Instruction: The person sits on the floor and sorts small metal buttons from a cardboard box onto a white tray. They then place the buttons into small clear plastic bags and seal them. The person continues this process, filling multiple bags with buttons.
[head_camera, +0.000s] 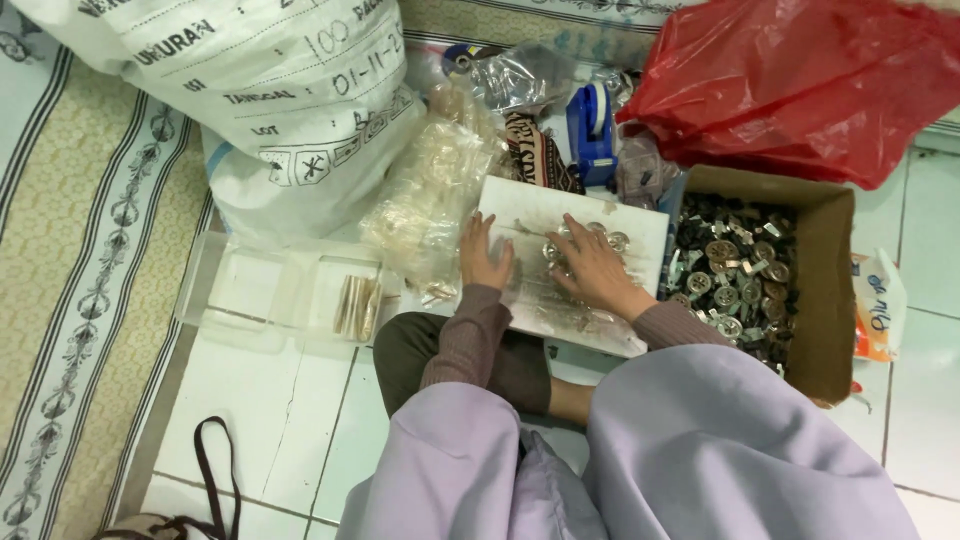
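The left hand (485, 255) rests flat and empty on the white board (640, 232); the right hand (590, 268) has its fingers spread over round metal pieces (612, 238), which could slide off the board's near edge onto the floor.

Matt scuffed white board (640, 225), shiny metal discs (612, 240), brown cardboard box (825, 290), glossy red plastic bag (800, 80).

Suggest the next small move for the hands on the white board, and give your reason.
Probably the right hand should pinch one round metal piece from the cluster under its fingertips on the board; the left hand lies flat, steadying it.
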